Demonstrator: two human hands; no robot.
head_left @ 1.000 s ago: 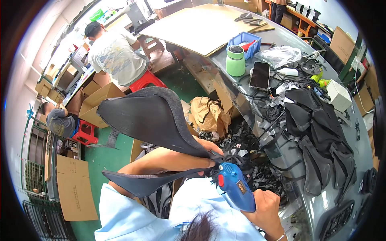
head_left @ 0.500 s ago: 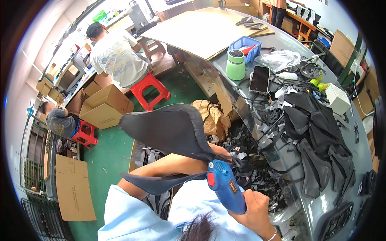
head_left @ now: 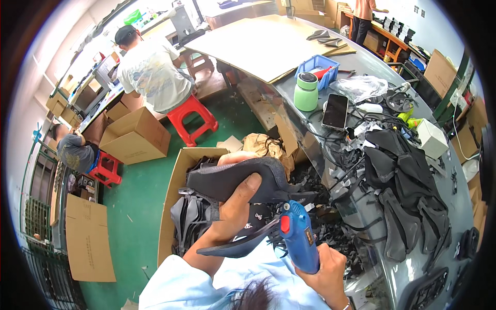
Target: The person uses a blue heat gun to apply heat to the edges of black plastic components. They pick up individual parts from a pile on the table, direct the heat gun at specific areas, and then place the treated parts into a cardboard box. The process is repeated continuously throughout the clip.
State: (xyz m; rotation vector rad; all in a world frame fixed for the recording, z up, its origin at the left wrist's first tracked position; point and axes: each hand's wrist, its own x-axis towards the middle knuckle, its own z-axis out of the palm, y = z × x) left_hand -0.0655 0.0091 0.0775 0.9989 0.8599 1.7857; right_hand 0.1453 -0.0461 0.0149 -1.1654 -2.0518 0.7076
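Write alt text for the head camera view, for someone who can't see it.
A left hand grips a curved black padded cover while the right hand holds a blue handheld power tool to it, above an open cardboard box beside a cluttered grey workbench.

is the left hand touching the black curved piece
Touching. The head view shows the left hand gripping the black curved piece, thumb pressed on its top face; the right hand holds a blue tool.

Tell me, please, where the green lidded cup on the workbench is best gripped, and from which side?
Grip the green cup around its mid body, probably coming in from the open bench edge on its left. It stands upright, its sides look round and plain, while the blue basket crowds it behind and the phone lies to its right.
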